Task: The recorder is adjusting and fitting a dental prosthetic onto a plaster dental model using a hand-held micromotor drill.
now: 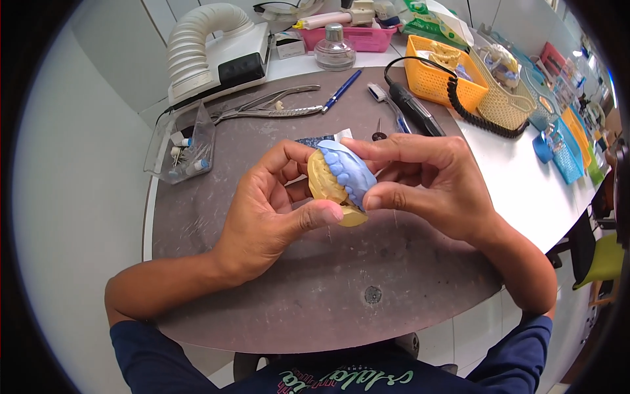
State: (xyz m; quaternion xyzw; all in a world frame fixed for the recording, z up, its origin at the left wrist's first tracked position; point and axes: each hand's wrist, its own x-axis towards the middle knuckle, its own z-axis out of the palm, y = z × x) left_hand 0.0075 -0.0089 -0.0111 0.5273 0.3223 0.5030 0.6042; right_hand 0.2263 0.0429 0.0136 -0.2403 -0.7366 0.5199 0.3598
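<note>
Above the middle of the worktop I hold a pair of plaster dental casts together, tilted on their side. My left hand grips the yellow dental cast, its thumb near the cast's lower end. On the other side, my right hand clasps the blue dental cast between thumb and fingers. The blue cast's row of teeth faces the yellow one, and the two touch or nearly touch. Some fingertips of both hands are hidden behind the casts. Just behind them lies a small dark patterned packet, partly covered.
On the grey worktop lie long-handled pliers, a blue pen, a toothbrush and a black corded handpiece. A clear tray of small parts stands left, near a white hose. Yellow basket stands at back right.
</note>
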